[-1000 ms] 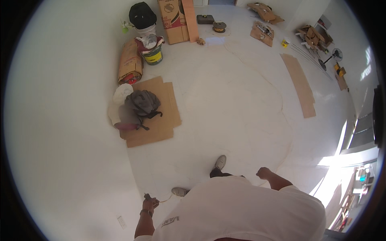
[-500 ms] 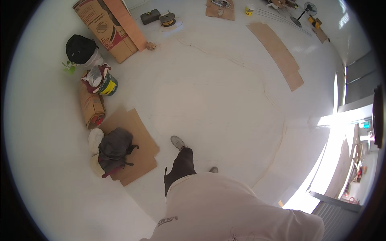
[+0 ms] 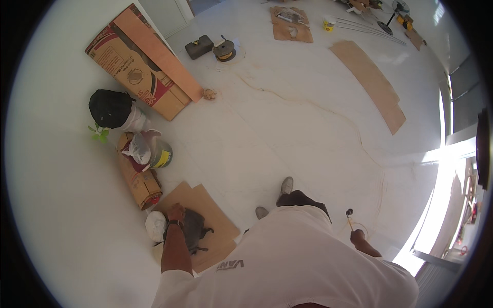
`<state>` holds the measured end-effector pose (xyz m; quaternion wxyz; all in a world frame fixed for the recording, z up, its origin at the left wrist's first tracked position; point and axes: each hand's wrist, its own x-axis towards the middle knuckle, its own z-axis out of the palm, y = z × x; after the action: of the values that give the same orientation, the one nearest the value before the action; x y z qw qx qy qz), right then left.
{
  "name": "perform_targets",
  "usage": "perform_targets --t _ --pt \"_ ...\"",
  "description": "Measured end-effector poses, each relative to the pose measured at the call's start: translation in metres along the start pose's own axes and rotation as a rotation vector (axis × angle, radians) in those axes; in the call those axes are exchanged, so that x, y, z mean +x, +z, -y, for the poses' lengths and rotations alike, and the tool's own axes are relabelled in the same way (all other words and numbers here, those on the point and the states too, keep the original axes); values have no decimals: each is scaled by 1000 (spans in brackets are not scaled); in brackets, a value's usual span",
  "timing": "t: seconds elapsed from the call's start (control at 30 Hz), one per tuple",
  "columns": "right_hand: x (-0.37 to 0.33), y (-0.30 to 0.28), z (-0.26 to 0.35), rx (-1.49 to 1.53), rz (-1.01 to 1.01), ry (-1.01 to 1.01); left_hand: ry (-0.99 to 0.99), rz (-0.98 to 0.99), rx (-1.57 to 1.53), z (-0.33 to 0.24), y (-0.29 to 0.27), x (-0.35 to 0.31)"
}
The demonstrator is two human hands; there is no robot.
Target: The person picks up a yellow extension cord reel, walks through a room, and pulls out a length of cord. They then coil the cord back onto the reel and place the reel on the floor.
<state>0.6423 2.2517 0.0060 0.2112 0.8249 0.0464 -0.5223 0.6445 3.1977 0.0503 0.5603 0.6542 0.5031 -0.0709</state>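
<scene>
My right hand (image 3: 358,236) is closed on a thin yellow cable (image 3: 350,223) at the lower right. A small dark round piece (image 3: 349,211) tops the cable, and a loop of it curves beside my hand. Over on the left, my left hand (image 3: 176,212), with a dark band at the wrist, looks curled with nothing visible in it. It appears in front of a dark grey backpack (image 3: 193,228); whether it touches the bag I cannot tell. The backpack lies on flat brown cardboard (image 3: 218,215), partly covered by my forearm.
A cable spool (image 3: 224,50) stands beside a black case (image 3: 198,47) at the back; yellow cable trails across the white floor. Left are a bucket (image 3: 163,156), rolled cardboard (image 3: 134,179) and a large carton (image 3: 128,69). A cardboard strip (image 3: 370,82) and fan (image 3: 393,18) lie right.
Both my hands have come into view, the right one with the yellow cable. My feet have shifted, and the backpack and bucket now appear lower and further right.
</scene>
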Motion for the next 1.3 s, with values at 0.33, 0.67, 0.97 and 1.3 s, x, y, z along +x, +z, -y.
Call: perform_targets --t 0.33,0.67,0.97,1.3 --pt "257 -503 7 -79 -387 -352 242 -2 464 -255 173 74" --pt "382 -889 29 831 -678 -335 -618 279 456 -195 250 128" --pt "460 -1133 86 671 -614 -251 -275 -50 50 -527 276 486" --pt "637 -1316 172 279 -250 -216 338 -79 229 -832 282 682"
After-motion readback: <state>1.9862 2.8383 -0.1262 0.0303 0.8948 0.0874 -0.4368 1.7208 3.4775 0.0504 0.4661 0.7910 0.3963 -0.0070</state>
